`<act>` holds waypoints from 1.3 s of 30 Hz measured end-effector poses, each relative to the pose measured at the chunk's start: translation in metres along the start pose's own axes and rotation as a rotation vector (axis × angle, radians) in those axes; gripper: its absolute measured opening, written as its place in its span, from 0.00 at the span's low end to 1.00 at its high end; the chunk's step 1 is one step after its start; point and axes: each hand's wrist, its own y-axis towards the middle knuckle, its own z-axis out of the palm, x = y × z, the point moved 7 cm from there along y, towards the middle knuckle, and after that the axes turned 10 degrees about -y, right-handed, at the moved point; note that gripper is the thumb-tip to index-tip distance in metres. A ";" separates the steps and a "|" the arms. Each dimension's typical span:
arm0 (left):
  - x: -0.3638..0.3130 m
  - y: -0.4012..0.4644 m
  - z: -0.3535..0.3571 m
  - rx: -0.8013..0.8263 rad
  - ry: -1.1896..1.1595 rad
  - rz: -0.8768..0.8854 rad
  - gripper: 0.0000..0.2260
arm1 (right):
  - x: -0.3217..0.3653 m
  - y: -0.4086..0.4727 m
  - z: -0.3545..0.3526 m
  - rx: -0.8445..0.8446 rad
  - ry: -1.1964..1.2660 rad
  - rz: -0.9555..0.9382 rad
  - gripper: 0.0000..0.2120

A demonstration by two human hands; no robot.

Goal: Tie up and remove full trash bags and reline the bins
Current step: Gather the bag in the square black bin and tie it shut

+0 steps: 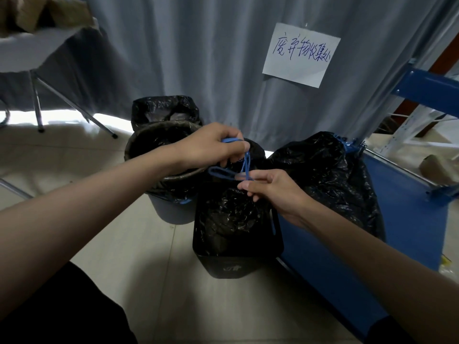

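Two hands above the black bin: left hand and right hand, each grip pinching the blue drawstring of its bag.

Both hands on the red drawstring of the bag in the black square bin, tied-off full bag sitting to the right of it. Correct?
Not quite: the drawstring is blue, not red, as the head view shows. The rest holds: the left hand and right hand both grip it above the bag in the black square bin, and a tied-off full bag sits to the right.
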 end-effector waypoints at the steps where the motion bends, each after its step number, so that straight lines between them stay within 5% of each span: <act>1: -0.001 0.001 0.003 -0.013 -0.053 0.019 0.10 | 0.001 0.001 -0.001 -0.020 -0.026 -0.018 0.07; 4: 0.010 0.005 0.010 -0.016 -0.155 0.012 0.11 | 0.002 0.002 -0.004 -0.074 -0.046 -0.044 0.09; 7: 0.031 0.007 0.017 -0.032 0.057 -0.097 0.21 | 0.004 0.002 -0.006 -0.088 -0.049 -0.063 0.11; 12: 0.038 0.007 0.025 0.010 0.196 -0.139 0.07 | 0.005 0.001 -0.008 -0.101 -0.049 -0.054 0.13; 24: 0.049 0.003 0.017 0.247 0.267 -0.289 0.07 | 0.001 0.000 -0.020 -0.220 0.218 0.051 0.10; 32: 0.035 -0.001 0.007 0.184 0.175 -0.281 0.21 | -0.005 -0.001 -0.027 -0.263 0.215 0.117 0.11; 39: 0.064 -0.017 -0.015 0.365 0.443 -0.622 0.22 | 0.000 -0.005 -0.028 -0.270 0.230 0.062 0.09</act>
